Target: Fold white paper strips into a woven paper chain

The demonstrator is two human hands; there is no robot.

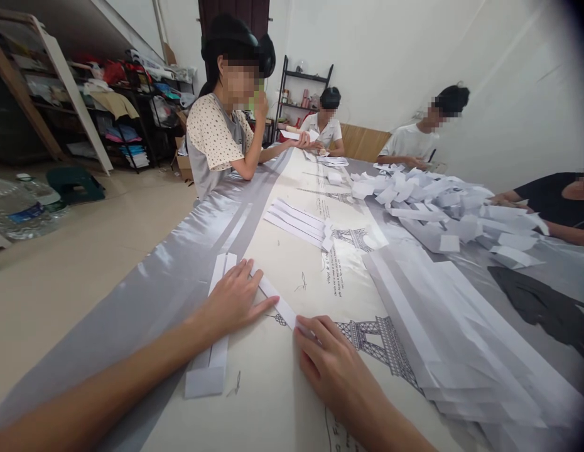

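Observation:
A narrow folded white paper strip (281, 306) lies slantwise on the printed tablecloth between my hands. My left hand (238, 292) rests flat at its far end, fingers stretched out and thumb apart. At the near end my right hand (327, 355) is closed on the strip, fingers bent and pressed together. Beneath my left wrist lies a longer folded paper piece (205, 381), partly hidden by the hand and forearm. Beyond my hands sits a group of folded paper strips (296, 223), side by side.
To my right lie layered large white paper sheets (443, 326) and a dark flat item (532, 301). Farther back is a heap of folded paper pieces (424, 194). Several people sit around the table, one at the left edge holding paper (299, 135). Plastic bottles (23, 204) stand on the floor.

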